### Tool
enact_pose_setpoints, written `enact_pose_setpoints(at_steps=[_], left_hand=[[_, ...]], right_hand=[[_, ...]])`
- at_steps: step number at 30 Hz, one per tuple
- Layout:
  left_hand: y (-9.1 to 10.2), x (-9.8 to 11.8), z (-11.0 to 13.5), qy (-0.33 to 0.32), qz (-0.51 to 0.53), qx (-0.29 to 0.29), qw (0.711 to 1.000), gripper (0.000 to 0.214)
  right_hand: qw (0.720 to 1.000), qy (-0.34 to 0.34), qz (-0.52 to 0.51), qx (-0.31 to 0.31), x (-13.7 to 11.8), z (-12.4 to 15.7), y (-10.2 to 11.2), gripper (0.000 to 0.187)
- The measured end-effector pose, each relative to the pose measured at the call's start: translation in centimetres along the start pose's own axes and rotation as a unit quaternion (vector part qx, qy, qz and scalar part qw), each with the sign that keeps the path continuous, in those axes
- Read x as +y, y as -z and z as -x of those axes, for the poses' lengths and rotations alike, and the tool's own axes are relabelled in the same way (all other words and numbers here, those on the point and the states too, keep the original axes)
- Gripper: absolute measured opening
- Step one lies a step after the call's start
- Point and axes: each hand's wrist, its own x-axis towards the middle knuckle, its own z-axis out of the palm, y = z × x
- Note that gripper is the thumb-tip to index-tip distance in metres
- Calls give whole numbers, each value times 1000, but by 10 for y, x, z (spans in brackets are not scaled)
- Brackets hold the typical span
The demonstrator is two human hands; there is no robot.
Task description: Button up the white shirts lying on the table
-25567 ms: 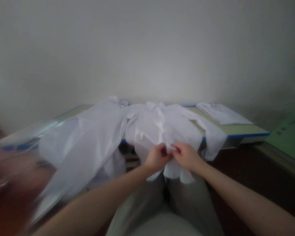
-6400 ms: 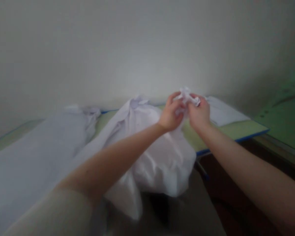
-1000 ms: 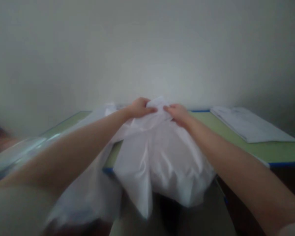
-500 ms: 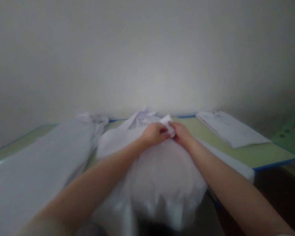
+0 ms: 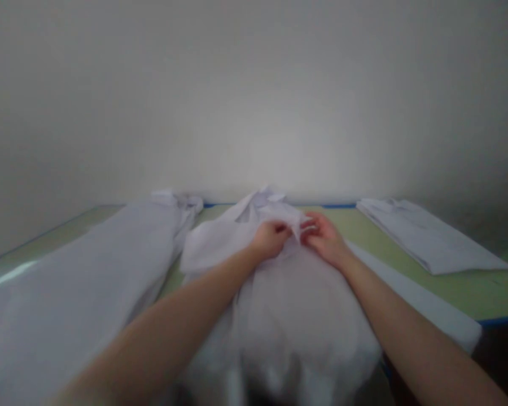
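Observation:
A white shirt (image 5: 279,304) lies lengthwise on the green table (image 5: 461,285), its collar at the far end and its lower part hanging over the near edge. My left hand (image 5: 270,239) and my right hand (image 5: 325,239) meet on its front just below the collar. Both pinch the same small fold of cloth, fingers curled and fingertips almost touching.
A second white garment (image 5: 80,293) is spread over the table's left side. A folded white shirt (image 5: 427,242) lies flat at the back right. A pale wall rises right behind the table. The table's blue edge (image 5: 502,321) shows at the right.
Both hands have come a little nearer along the shirt front, still pinching cloth below the collar. The view has shifted slightly to the left.

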Motion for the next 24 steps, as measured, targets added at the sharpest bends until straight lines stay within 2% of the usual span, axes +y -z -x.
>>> enact_pose_setpoints(at_steps=[2,4,6,9,11,13,15,17,20,24], left_hand=[[-1,-4,-1,-7,18,6,1000,33],[-3,-6,-2,-19,23,16,999,27],[-5,-7,-2,-21,25,17,999,22],[-6,-8,-3,-11,26,7,1000,23],[-6,-8,-4,-8,28,4,1000,28],[-5,-8,-4,-14,34,4,999,34],[-5,-7,-3,-21,38,7,999,35],[-5,-7,-3,-26,36,9,999,36],[-6,-6,-2,-30,40,18,999,37],[-5,-4,-1,-52,51,47,996,33]], right_hand=[[989,49,140,-14,2,0,0,54],[968,82,234,-34,5,0,1,45],[956,101,272,-43,8,0,1,40],[945,128,300,-22,7,2,1,30],[924,172,340,13,1,3,2,20],[894,227,382,57,-8,5,3,17],[877,259,397,74,-17,7,4,17],[885,250,390,49,-21,8,2,16],[914,176,366,17,-18,8,-2,15],[935,102,336,59,-8,6,-8,17]])
